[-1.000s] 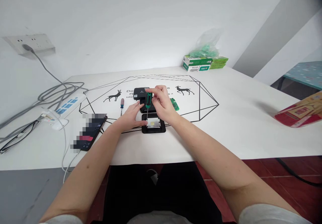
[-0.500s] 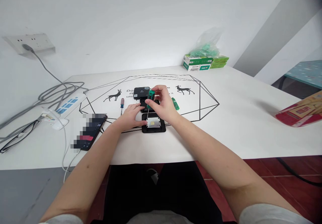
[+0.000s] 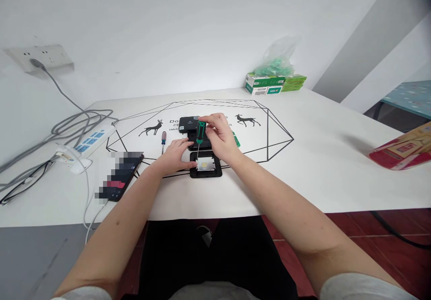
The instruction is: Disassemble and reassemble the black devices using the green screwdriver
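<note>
A white-topped table (image 3: pixel 336 174), printed with a black geometric pattern, is set against a smooth white wall (image 3: pixel 175 30). Dark red floor tiles (image 3: pixel 397 257) are exposed below, and a pale blue patterned tabletop (image 3: pixel 411 99) is partly revealed at far right.

An open case (image 3: pixel 206 175) lies on the table (image 3: pixel 303 178) with a plate (image 3: pixel 210 163) in it; the held screwdriver (image 3: pixel 201 131) stands at the plate's 10 o'clock corner. Around the case: a second case (image 3: pixel 205 147) at 12, a flat device (image 3: pixel 187 123) behind that toward 11, a circuit board (image 3: pixel 236 139) at 2, a loose screwdriver (image 3: pixel 164 138) at 10, a phone (image 3: pixel 127 182) at 9. Farther out, a power strip (image 3: pixel 90 143) lies between 9 and 10, boxes (image 3: pixel 264 84) under a bag (image 3: pixel 276 59) between 1 and 2.
</note>
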`<state>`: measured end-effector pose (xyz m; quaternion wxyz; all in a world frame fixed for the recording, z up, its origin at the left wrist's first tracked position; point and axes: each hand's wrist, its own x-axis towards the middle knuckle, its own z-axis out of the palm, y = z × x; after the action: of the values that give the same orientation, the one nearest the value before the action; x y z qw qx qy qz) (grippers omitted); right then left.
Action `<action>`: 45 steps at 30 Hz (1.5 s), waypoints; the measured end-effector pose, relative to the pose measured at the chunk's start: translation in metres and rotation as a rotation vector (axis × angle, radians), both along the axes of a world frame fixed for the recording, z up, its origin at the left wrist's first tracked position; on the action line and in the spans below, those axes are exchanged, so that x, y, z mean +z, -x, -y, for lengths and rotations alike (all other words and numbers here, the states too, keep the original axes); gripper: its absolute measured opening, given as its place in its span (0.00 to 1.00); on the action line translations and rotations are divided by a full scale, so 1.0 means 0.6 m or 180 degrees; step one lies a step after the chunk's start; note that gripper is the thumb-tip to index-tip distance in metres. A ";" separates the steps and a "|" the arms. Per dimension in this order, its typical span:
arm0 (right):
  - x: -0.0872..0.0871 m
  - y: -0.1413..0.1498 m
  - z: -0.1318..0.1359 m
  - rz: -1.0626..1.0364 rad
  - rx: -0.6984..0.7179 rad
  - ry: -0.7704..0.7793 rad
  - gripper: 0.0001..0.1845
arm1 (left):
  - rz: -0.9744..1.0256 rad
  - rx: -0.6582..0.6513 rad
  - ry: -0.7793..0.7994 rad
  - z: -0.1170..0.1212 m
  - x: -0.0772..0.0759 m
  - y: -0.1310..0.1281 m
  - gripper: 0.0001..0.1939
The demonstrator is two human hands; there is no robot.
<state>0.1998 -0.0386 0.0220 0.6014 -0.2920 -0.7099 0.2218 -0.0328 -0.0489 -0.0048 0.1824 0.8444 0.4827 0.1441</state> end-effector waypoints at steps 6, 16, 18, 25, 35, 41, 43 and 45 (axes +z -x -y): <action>-0.001 0.005 0.004 -0.0088 0.0122 0.0252 0.15 | 0.0020 -0.0053 -0.0042 -0.005 -0.006 0.005 0.43; -0.006 0.010 -0.003 -0.0405 0.0026 0.0491 0.21 | 0.0023 -0.0001 -0.0052 -0.001 0.000 0.003 0.43; -0.006 0.009 -0.004 -0.0530 0.0007 0.0486 0.21 | 0.0088 -0.0046 -0.0110 -0.001 0.000 0.002 0.39; -0.013 0.011 -0.005 -0.0681 0.0010 0.0490 0.23 | 0.0445 -0.0280 -0.0621 -0.009 -0.006 -0.009 0.09; -0.013 0.005 -0.015 -0.0906 -0.0198 0.0409 0.25 | 0.0160 0.0719 -0.1120 -0.044 -0.025 0.007 0.14; -0.013 0.005 -0.006 -0.0586 -0.0250 0.0356 0.22 | 0.0199 0.0933 -0.1090 -0.043 -0.029 0.014 0.31; -0.011 0.005 -0.003 -0.0502 -0.0241 0.0357 0.21 | 0.0263 0.0542 -0.0954 -0.033 -0.020 0.013 0.28; -0.010 0.004 0.000 -0.0454 -0.0167 0.0386 0.22 | 0.0311 0.0161 -0.0652 -0.019 -0.009 0.008 0.30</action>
<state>0.1972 -0.0388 0.0159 0.6372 -0.3298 -0.6427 0.2687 -0.0377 -0.0374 -0.0103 0.1148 0.8381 0.4771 0.2383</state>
